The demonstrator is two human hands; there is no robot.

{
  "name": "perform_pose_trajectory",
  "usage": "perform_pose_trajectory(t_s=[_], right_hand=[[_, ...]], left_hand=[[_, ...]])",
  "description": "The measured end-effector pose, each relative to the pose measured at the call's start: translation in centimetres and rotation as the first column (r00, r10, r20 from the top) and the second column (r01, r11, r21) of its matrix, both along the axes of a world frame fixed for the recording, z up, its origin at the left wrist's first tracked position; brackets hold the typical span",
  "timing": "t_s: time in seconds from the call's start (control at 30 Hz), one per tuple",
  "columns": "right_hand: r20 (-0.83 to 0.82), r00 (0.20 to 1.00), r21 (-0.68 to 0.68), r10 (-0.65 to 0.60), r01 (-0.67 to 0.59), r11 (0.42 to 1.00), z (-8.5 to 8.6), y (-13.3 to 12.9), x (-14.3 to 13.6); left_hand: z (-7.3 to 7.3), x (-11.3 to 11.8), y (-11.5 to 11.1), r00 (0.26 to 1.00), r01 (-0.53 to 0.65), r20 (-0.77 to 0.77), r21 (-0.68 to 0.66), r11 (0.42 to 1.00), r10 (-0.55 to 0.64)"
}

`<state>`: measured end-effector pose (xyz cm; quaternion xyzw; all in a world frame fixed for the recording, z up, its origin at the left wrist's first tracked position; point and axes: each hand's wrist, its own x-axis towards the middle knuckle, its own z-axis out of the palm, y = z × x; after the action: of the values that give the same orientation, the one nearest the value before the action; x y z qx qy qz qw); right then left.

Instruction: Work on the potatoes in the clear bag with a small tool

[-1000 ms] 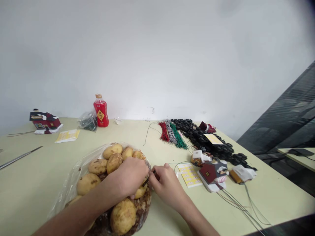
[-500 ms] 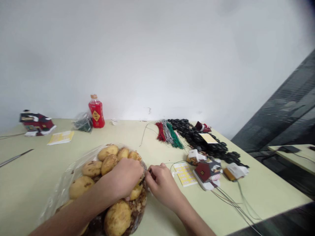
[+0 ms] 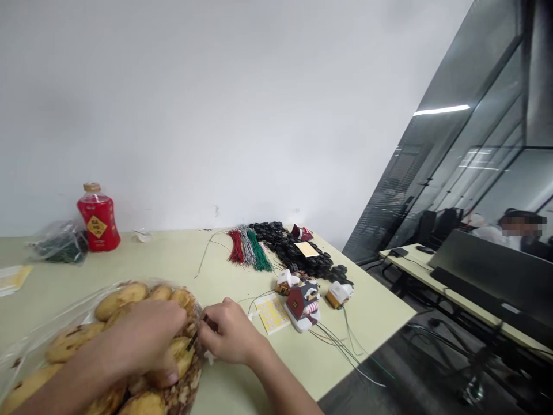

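Clear plastic wraps a heap of yellow-brown, lumpy pieces that look like small potatoes or baked rolls, and this bag (image 3: 56,323) lies at the near left corner of the pale green table (image 3: 173,259). Both of the person's hands meet at its right-hand side. The left hand (image 3: 142,340) is curled down over the top of the bag, fingers bent and pressing on the plastic, thumb tip showing underneath. The right hand (image 3: 231,334) is closed into a pinch just beside it, thumb and forefinger nipping a thin dark strip (image 3: 196,334) that runs slantwise into the gathered plastic; it looks like a wire tie, though it is too small to be sure. To my eye the step in hand is working that tie at the bag's mouth, with the left hand steadying the load. The next move would call for a firm hold on the strip and small turns of the right fingers while the left keeps the plastic bunched. Further along the table lie bundles of red, grey and green wires (image 3: 248,248), a pile of black parts (image 3: 298,253), a little model house (image 3: 305,297), a yellow label sheet (image 3: 272,311), and a red bottle (image 3: 99,222) near the wall.
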<state>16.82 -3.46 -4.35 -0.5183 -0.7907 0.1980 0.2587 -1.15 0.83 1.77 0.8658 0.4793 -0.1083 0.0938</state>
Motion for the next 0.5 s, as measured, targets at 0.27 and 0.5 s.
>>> perform_pose_trajectory(t_s=[0.27, 0.5], right_hand=[[-0.076, 0.996, 0.074, -0.043, 0.048, 0.996, -1.2, -0.2, -0.2], [-0.111, 0.993, 0.094, -0.03, 0.04, 0.995, -1.7, -0.1, -0.3]], left_hand=[[8.4, -2.6, -2.0, 0.927, 0.072, 0.359, 0.122, 0.99, -0.111], [10.6, -4.3, -7.5, 0.693, 0.185, 0.638, 0.291, 0.939, -0.335]])
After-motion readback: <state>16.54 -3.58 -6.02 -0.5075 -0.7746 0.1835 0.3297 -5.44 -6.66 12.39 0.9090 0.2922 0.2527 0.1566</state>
